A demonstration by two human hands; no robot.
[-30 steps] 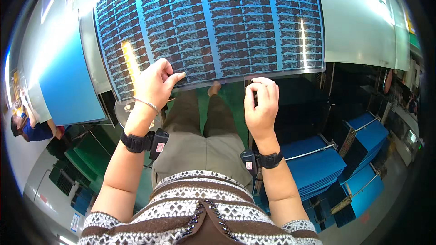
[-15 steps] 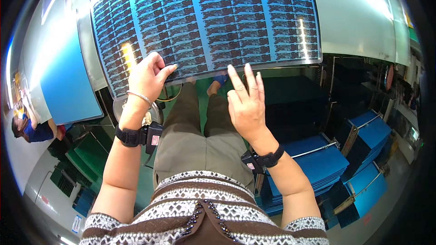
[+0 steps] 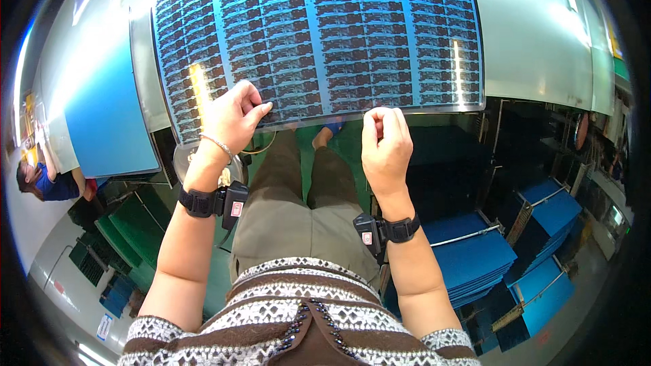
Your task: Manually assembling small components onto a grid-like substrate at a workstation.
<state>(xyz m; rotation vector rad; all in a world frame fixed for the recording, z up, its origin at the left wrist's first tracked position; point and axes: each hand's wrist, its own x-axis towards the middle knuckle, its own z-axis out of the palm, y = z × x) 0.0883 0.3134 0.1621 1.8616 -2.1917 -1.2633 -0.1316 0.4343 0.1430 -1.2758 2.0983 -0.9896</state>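
A large clear-edged film sheet, printed with rows of dark patterns over blue, lies on the table in front of me. My left hand rests over its near edge, left of the middle. Its thumb points right and its fingers are curled in; whatever is pinched between them is hidden. My right hand is at the same edge, further right, its fingers bent in against the thumb. What they grip, if anything, I cannot make out. Both wrists wear black straps with small boxes, the left box and the right box.
A plain blue panel lies on the pale table to the left. Stacks of blue panels stand on racks at lower right, green boards at lower left. Another person in blue is at the far left. Below the edge stands a round stool.
My right hand has gone from spread fingers to bent-in fingers at the sheet's edge. My left hand keeps its curled pose. The whole view has shifted slightly.
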